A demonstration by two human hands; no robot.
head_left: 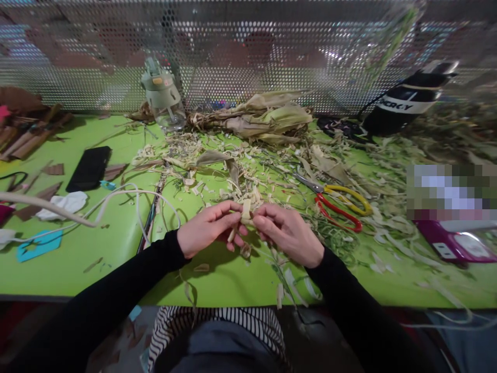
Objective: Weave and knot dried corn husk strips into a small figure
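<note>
Between my fingertips is a small folded strip of pale corn husk point(247, 209), held above the green table point(229, 285). My left hand point(212, 228) pinches it from the left, its lower fingers curled beneath. From the other side my right hand point(289, 233) grips it between thumb and forefinger. Husk scraps point(198, 186) are strewn behind and around both hands. Scissors point(330, 199) with one yellow and one red handle lie open just beyond my right hand. A bundle of dried corn husks point(264, 116) rests at the back.
A perforated metal screen point(233, 57) closes off the back. A clear bottle point(165, 98) and a tilted black bottle point(407, 101) stand there. A black phone point(88, 168), white cables point(116, 191) and a blue tag point(39, 246) lie left; a magenta device point(446, 243) lies right.
</note>
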